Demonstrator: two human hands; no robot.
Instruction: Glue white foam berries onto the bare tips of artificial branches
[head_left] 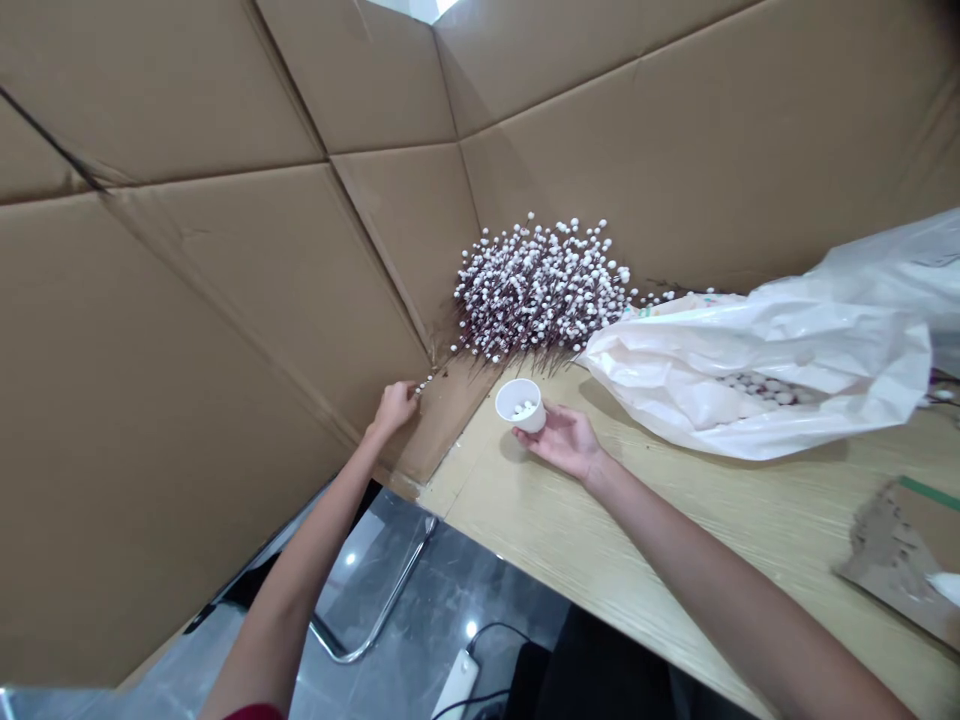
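My right hand (566, 440) is wrapped round a small white plastic cup (534, 420), held a little above the table and tilted toward me. Several white berry-like balls (523, 410) lie in its bottom. To the left, by the cardboard wall, my left hand (395, 408) is closed with its fingertips on a small sprig of white berries (424, 384); most of its stem is hidden by the fingers. Beyond both hands, a thick heap of dark-stemmed white berry sprigs (540, 290) lies in the corner, stem ends toward me.
Cardboard walls (225, 270) enclose the left and back. A white plastic bag (750, 410) with more white berries inside lies on the wooden table (637, 510). Torn cardboard (892, 540) is at right. Below the table edge are a metal chair leg (390, 600) and a power strip (457, 685).
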